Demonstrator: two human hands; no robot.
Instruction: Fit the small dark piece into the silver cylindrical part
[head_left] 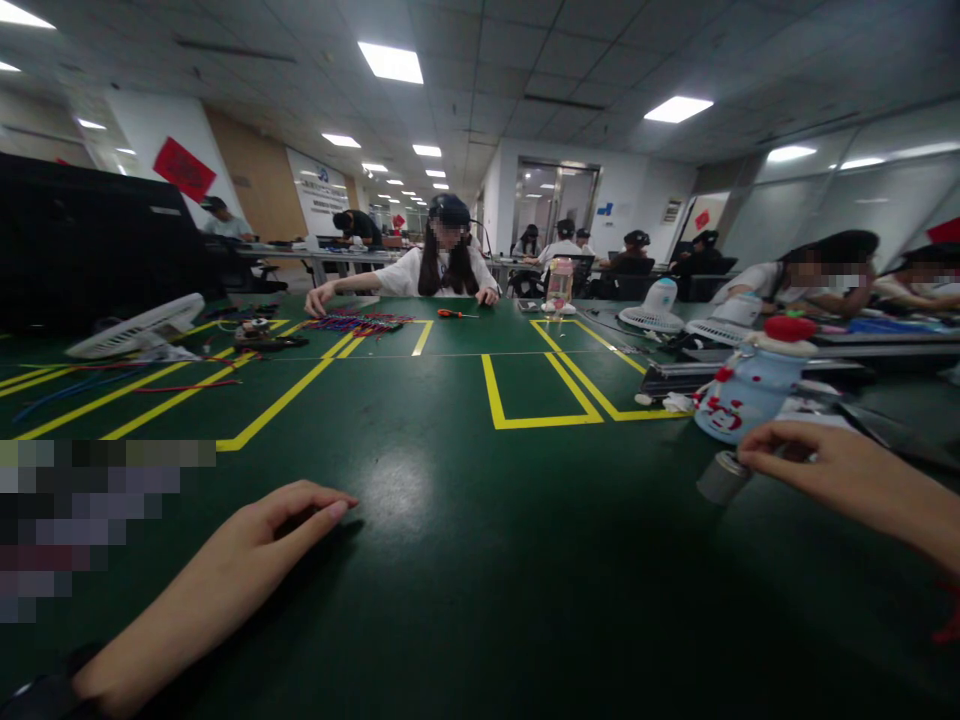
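At the far left of the green table (pixel 465 560), a white fan (pixel 142 327) lies behind loose blue wires (pixel 64 393). Nearer, the person's left hand (pixel 281 525) is loosely curled, thumb tip against forefinger, nothing showing between. Beyond it lie bundled wires (pixel 352 322) and, further right, an orange screwdriver (pixel 450 314), both on the co-worker's side. Well to the right, the right hand (pixel 817 465) pinches the top of a grey cylinder (pixel 721 482), which leans beside a blue bottle (pixel 750 390); whether its base touches the table is too dim to tell. As a judgement, the grip is done and the release is left; nothing finished shows. Open tabletop spans the room between the hands, while the bottle and dark rails (pixel 679 383) hem the right hand's far side.
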